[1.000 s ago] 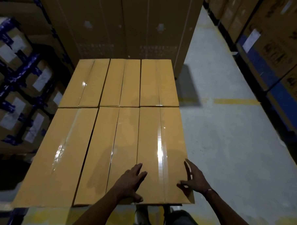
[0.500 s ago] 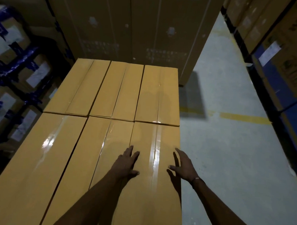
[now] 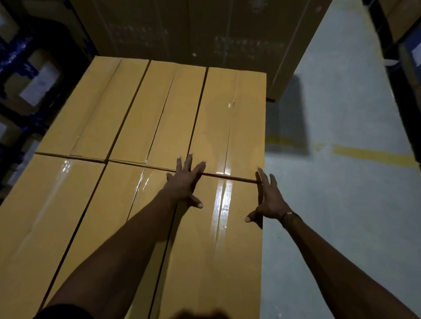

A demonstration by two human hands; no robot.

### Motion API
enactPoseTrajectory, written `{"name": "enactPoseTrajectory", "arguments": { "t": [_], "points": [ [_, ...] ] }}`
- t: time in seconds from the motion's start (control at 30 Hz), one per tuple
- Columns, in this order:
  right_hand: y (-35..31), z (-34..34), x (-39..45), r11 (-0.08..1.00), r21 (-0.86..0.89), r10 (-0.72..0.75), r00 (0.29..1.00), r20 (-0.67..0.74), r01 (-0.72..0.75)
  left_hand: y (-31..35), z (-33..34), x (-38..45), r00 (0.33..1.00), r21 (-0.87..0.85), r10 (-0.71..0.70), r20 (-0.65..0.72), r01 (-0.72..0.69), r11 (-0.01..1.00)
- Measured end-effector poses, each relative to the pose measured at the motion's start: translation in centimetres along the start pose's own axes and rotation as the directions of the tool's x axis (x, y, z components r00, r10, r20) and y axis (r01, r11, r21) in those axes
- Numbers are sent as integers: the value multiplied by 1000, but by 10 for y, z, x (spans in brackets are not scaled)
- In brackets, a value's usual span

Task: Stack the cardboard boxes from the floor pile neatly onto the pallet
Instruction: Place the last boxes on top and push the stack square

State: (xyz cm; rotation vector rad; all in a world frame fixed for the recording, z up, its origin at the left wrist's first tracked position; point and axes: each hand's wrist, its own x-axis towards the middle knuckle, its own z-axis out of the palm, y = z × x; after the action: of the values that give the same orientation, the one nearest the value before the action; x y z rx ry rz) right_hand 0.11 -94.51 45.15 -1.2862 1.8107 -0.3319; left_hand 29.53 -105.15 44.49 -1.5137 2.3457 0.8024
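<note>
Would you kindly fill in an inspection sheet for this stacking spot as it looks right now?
Surface: top layer of cardboard boxes, six visible, three in the far row and three in the near row; pallet itself hidden.
Job's things: near right box lies tight beside its near-row neighbour, with a thin dark gap to the far right box; glossy tape along the box tops.
Clutter: nothing seen.
Grippers: left hand flat, fingers spread, at the far end of the near right box; right hand open against that box's right edge.
Cables: nothing seen.
Surroundings: concrete floor with a yellow line; tall stacked cartons behind; blue racking to the left.
</note>
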Motion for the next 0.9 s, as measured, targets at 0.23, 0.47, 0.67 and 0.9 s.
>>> {"name": "enactPoseTrajectory", "arguments": {
  "t": [0.23,0.47,0.67,0.9],
  "points": [
    [-1,-4,33,999,-35,-16,989,148,21,-3,2,14,998,37,-6,56,4,999],
    [7,-1,32,999,-25,-31,991,131,35,-4,5,12,999,7,-6,52,5,1000],
    [4,-3,28,998,-27,-52,990,130,56,-5,8,11,999,7,-3,47,2,1000],
    [2,-2,34,997,-58,-33,988,151,42,-8,11,9,999,-9,-4,38,5,1000]
  ]
}}
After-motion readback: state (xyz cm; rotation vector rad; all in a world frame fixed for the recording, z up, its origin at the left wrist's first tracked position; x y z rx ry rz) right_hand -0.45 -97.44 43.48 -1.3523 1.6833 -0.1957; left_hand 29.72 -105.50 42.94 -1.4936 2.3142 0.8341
